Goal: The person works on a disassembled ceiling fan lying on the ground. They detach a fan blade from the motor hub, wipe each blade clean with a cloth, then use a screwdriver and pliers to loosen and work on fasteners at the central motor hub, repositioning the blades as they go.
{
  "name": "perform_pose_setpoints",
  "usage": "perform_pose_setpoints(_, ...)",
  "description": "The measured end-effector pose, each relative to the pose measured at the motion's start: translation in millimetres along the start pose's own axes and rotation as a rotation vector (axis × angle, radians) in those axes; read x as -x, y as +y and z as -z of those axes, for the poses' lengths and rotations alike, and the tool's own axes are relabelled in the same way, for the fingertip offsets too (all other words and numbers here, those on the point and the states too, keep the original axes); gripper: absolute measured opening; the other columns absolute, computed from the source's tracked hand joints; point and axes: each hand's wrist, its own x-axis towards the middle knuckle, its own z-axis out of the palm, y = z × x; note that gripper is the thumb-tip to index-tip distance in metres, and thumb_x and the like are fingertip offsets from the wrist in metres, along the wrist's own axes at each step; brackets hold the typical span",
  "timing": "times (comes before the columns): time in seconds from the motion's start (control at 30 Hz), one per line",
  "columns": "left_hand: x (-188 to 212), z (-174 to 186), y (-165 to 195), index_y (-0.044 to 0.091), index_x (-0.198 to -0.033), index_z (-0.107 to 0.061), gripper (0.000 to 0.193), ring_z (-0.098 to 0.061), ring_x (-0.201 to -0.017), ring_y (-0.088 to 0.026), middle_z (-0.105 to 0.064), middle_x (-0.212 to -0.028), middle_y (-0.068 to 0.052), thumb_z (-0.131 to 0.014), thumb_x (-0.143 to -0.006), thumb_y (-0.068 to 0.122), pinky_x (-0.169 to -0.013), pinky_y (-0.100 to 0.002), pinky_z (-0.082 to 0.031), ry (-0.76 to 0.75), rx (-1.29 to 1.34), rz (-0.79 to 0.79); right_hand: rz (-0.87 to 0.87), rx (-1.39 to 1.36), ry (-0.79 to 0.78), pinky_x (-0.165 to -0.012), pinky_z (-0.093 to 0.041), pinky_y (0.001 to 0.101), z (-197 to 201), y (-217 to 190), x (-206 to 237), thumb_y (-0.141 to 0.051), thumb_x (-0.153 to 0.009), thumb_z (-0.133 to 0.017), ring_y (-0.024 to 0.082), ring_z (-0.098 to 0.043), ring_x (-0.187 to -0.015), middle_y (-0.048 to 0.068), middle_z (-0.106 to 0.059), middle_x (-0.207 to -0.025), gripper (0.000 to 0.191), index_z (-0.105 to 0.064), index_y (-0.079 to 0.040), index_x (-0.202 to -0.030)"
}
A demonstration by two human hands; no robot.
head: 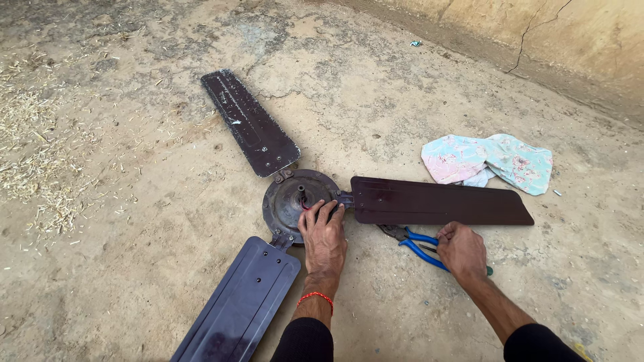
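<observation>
Dark brown metal fills the middle of your head view: a ceiling fan (302, 201) lies flat on the dusty concrete floor (134, 221), its round motor hub (285, 201) at the centre and three blades spreading from it. One blade (249, 123) runs toward 11 o'clock, a second blade (439, 201) stretches out toward 3 o'clock, and the third blade (241, 302) points toward 7 o'clock, its far end cut off by the bottom edge of the frame.

Your left hand (324, 238) rests palm down on the hub's 4 o'clock rim, fingers (327, 213) spread flat over the metal — pressing on it, not wrapped around anything. A red thread band circles that wrist. Just beside the fingertips a short stub and a bit of red wire show at the hub's centre.

Your right hand (461, 251) sits at 4 o'clock from the hub, just below the long edge of the second blade. It is clenched over the blue handles of a pair of pliers (409, 240) lying on the floor; the steel nose points back toward the hub and touches or nearly touches the blade's lower edge — you cannot tell which.

At 2 o'clock from the hub, just beyond the second blade, a crumpled pastel cloth (488, 161) lies on the floor. A cracked wall (570, 40) crosses the upper right corner. Scattered straw (40, 161) litters the floor at 9 o'clock.
</observation>
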Motion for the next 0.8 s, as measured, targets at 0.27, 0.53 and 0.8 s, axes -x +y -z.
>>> perform_pose_setpoints(0.27, -2.6, -0.4, -0.5, 0.012, -0.126, -0.071, 0.038, -0.045, -0.137, -0.024, -0.061, -0.137, -0.002, -0.069, -0.088, 0.005, -0.118, -0.048, -0.027, -0.016, -0.038, 0.002, -0.073, -0.048, -0.045, -0.087, -0.06, 0.0401, 17.8, -5.6, -0.8, -0.017, -0.085, -0.078, 0.028, -0.077, -0.09, 0.011, -0.082, -0.097, 0.016, -0.087, -0.013, -0.097)
perform_pose_setpoints(0.53, -5.4, 8.4, -2.3, 0.013, -0.126, -0.071, 0.038, -0.047, -0.137, -0.024, -0.062, -0.137, -0.001, -0.069, -0.089, 0.008, -0.118, -0.049, -0.028, -0.036, -0.044, -0.024, 0.045, 0.037, -0.005, -0.088, -0.062, 0.0404, 8.1, 3.1, 6.0, -0.015, -0.092, -0.071, 0.025, -0.079, -0.087, 0.013, -0.083, -0.098, 0.018, -0.082, -0.007, -0.103)
perform_pose_setpoints(0.8, 0.1, 16.5, -9.8, 0.007, -0.131, -0.066, 0.043, -0.046, -0.139, -0.026, -0.06, -0.142, -0.005, -0.069, -0.088, 0.009, -0.117, -0.05, -0.03, -0.013, 0.024, -0.119, 0.442, -0.261, 0.231, -0.078, -0.064, 0.0372, -5.0, -66.7, 45.9, -0.019, -0.095, -0.07, 0.025, -0.077, -0.09, 0.015, -0.077, -0.109, 0.021, -0.078, -0.006, -0.111)
